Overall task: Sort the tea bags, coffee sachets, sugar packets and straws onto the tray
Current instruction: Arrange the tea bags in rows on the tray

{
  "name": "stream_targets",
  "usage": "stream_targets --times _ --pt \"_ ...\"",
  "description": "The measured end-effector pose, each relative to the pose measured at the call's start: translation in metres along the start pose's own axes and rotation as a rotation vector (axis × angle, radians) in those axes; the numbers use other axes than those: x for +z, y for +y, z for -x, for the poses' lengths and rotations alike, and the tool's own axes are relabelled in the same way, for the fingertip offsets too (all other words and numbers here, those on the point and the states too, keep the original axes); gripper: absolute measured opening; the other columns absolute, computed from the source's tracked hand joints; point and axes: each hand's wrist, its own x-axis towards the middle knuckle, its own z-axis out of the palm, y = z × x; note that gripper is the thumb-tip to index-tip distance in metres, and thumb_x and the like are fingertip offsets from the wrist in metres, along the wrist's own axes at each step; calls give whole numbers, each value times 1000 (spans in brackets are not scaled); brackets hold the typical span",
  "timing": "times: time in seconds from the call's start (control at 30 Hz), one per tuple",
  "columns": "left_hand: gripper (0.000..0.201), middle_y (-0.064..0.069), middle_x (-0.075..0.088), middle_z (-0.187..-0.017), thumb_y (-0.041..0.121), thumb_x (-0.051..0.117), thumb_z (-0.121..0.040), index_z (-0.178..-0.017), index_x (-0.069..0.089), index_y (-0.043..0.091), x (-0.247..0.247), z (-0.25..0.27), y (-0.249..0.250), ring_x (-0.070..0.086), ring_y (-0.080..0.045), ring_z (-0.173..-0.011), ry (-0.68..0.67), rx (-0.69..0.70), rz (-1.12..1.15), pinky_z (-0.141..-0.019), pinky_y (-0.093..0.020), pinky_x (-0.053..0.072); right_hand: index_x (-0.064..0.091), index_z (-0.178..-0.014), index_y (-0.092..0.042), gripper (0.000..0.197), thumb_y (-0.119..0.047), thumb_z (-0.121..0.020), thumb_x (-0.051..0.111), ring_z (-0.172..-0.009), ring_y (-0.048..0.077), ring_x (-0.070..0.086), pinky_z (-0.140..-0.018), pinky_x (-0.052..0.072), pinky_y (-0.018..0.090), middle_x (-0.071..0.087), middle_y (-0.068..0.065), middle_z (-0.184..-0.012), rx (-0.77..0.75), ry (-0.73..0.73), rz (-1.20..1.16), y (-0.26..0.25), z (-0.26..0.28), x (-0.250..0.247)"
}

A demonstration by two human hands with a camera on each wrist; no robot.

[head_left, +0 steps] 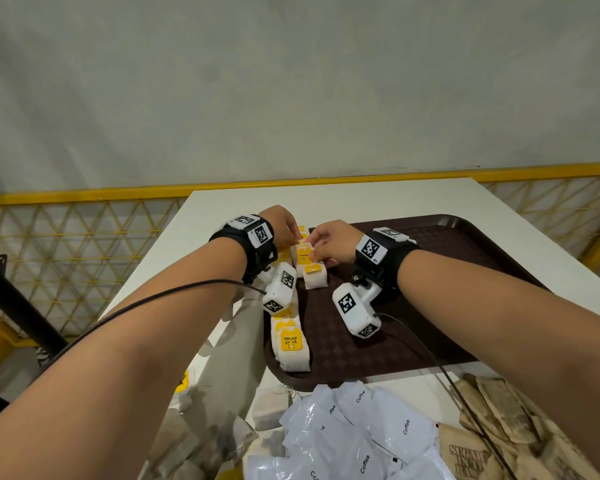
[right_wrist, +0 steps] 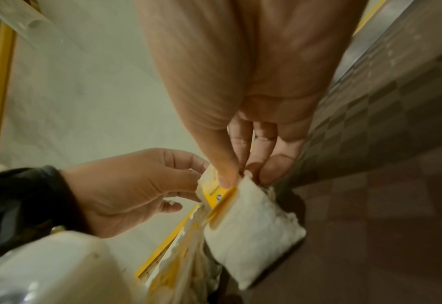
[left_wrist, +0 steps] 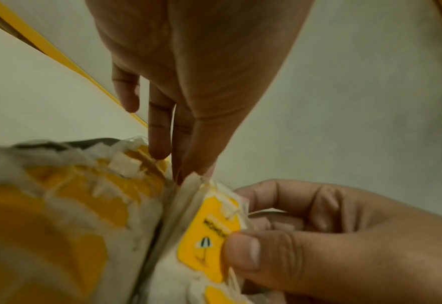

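Observation:
A dark brown tray [head_left: 430,306] lies on the white table [head_left: 361,199]. Tea bags [head_left: 291,344] with yellow tags stand in a row along its left side. At the far end of that row both hands meet on one tea bag [head_left: 303,254]. My right hand [head_left: 321,249] pinches it, thumb [left_wrist: 243,251] on the yellow tag [left_wrist: 206,242] and fingers curled behind. My left hand [head_left: 288,233] pinches the bag's top edge with its fingertips [left_wrist: 188,176]. In the right wrist view the tea bag [right_wrist: 251,226] stands upright on the tray.
White coffee sachets [head_left: 361,427] are heaped near the table's front edge. Brown sugar packets [head_left: 499,410] lie to their right, loose tea bags [head_left: 194,438] to their left. Long pale wrappers [head_left: 239,341] lie left of the tray. A yellow mesh fence [head_left: 84,230] runs behind.

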Motion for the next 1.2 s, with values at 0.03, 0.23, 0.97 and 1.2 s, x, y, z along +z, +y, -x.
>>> stream_targets --times 0.03,0.23,0.97,1.2 --pt "2 -4 65 -91 17 72 -81 -81 70 17 0 0 0 59 -18 -86 16 -1 -1 -76 -28 49 62 -81 -13 21 7 -80 67 -73 20 59 -53 52 24 60 14 -87 5 16 9 0 -1 1" --pt "27 -2 63 -90 32 68 -85 -99 72 8 -12 9 1 55 -15 -85 -28 1 7 -67 -24 41 63 -95 -6 21 6 -78 69 -64 15 58 -48 49 21 60 8 -78 27 45 12 0 0 2" --pt "28 -8 69 -101 32 70 -84 -97 72 7 -11 13 -5 57 -17 -86 16 -44 -54 -73 -27 43 57 -71 -11 23 6 -78 71 -73 24 60 -64 57 32 58 8 -74 139 98 -50 -4 16 5" --pt "22 -2 72 -94 36 78 -75 -87 76 18 -4 19 -4 65 -19 -91 -52 -56 -68 -85 -34 54 62 -69 -14 23 4 -84 65 -83 25 63 -73 58 33 64 13 -88 121 152 -2 -1 10 8"
